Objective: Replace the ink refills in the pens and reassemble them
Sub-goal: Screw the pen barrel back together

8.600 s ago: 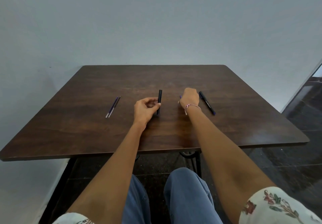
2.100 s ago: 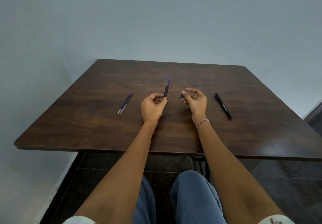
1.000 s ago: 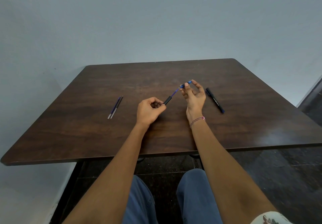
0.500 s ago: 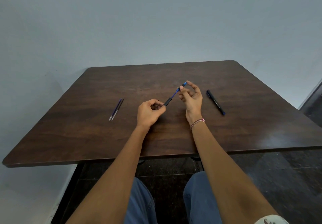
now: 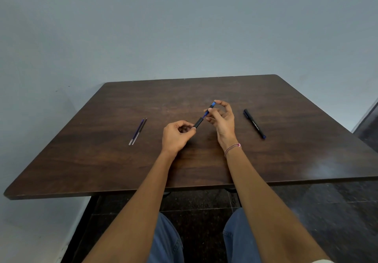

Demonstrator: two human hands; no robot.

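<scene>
Over the counter [image 5: 204, 91], the left hand [image 5: 177, 138] curls round the black barrel [image 5: 198, 122] while the right hand [image 5: 224, 122] pinches the blue tip piece [image 5: 212, 105] just beyond it. Keep both in line along the refill [image 5: 205, 115] that seems to bridge them, then slide together and twist gently.

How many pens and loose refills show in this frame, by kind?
Loose refills lying on the table: 2
Whole pen lying on the table: 1
Partly assembled pen, held between the left hand and the right hand: 1
Total: 4
</scene>
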